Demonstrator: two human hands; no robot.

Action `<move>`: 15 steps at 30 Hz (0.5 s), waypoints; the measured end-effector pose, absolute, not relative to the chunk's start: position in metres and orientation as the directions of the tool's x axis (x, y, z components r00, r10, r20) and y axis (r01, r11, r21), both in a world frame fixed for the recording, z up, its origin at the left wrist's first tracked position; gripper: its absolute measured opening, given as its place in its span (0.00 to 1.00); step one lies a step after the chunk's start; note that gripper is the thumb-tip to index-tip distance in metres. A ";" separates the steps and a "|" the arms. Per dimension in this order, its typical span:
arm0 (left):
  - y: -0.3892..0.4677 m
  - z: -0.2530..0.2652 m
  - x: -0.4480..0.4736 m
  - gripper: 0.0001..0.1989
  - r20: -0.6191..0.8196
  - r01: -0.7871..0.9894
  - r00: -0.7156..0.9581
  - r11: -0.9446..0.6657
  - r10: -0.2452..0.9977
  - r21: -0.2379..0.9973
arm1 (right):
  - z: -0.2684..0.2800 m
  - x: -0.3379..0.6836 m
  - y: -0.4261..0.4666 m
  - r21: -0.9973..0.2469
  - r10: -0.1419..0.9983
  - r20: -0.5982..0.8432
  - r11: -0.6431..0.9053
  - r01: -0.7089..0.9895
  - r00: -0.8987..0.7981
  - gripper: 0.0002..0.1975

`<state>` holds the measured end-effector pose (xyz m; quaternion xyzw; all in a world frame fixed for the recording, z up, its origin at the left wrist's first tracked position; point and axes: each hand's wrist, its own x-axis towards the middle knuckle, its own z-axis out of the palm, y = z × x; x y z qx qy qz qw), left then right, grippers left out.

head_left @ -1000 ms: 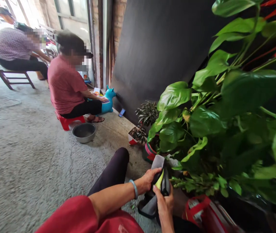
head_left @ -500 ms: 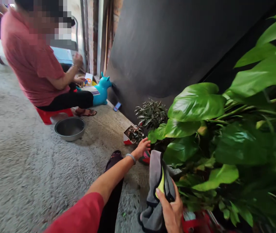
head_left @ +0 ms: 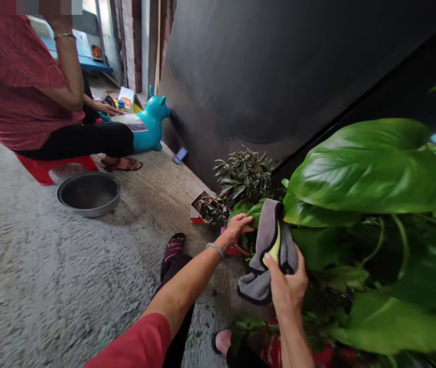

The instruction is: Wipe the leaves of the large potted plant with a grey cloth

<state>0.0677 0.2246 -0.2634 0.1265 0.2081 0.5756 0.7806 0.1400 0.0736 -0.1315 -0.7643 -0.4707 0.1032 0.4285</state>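
Note:
My right hand [head_left: 289,283] grips a folded grey cloth [head_left: 264,237] with black edging and a yellow-green inner side. The cloth's upper part rests against a green leaf [head_left: 255,210], and its lower end hangs loose. Just left of the cloth, my left hand [head_left: 236,229] reaches to that same leaf with its fingers stretched out and apart. A grey bangle is on the left wrist. Whether those fingers press on the leaf is partly hidden. Large glossy leaves [head_left: 371,168] of the plant fill the right side.
A small dark-leaved plant [head_left: 243,174] and a box of soil [head_left: 204,207] stand by the black panel [head_left: 279,76]. At left, a person [head_left: 14,76] sits on a red stool [head_left: 41,168] beside a grey basin [head_left: 87,194] and a turquoise animal toy [head_left: 151,122].
My right hand has lifted the cloth up and rightward against the leaf. The left hand has shifted slightly right. My view has moved closer to the plant, and the seated person's arm is raised higher.

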 end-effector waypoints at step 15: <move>0.220 -0.271 0.055 0.14 -0.283 -0.810 0.250 0.360 0.926 0.463 | -0.136 0.138 0.075 -0.747 0.893 0.061 -0.255 0.614 0.446 0.44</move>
